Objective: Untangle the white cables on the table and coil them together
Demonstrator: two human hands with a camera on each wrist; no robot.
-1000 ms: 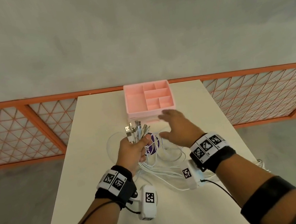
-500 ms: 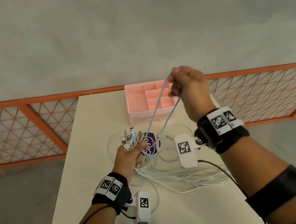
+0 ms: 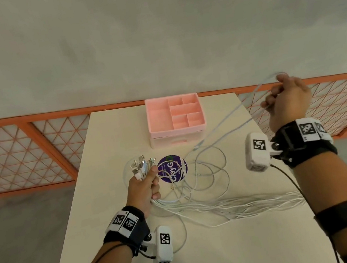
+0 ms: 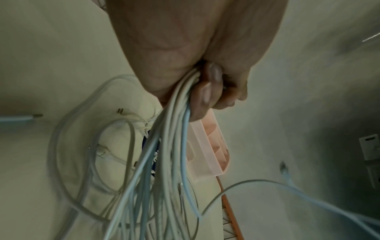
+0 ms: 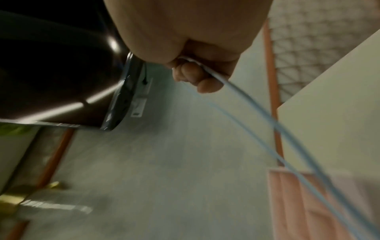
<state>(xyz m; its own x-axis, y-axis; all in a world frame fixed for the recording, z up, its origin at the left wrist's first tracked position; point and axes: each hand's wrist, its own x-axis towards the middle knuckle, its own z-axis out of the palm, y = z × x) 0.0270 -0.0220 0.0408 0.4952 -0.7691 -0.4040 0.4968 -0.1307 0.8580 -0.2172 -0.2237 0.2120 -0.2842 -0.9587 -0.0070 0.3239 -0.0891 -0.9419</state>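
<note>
The left hand makes a tight grip on the bundle of white cables, fingers curled fully round the strands with no gap showing. Above this grip the plug ends fan out, small metal connectors in silver and white. Below it the thin, smooth, round cords spill out of the fist and trail across the worktop toward the person's right, partly as long parallel runs, partly as loose loops.

The right hand is raised off to the right, beyond the worktop edge, its grip closed on a single cable loop. In the right wrist view the fingertips are folded in and the pale cord passes over them, two strands running from the grip down toward the loops; whether it is pinched or merely hooked over the fingers is hard to say through the blur.

Just right of the left grip lies a round purple sticker with white lettering, flat on the worktop, with cable loops crossing it. Beyond it stands a pink plastic organiser, boxy, with divided open compartments on top. The worktop is matte cream, smooth.
</note>
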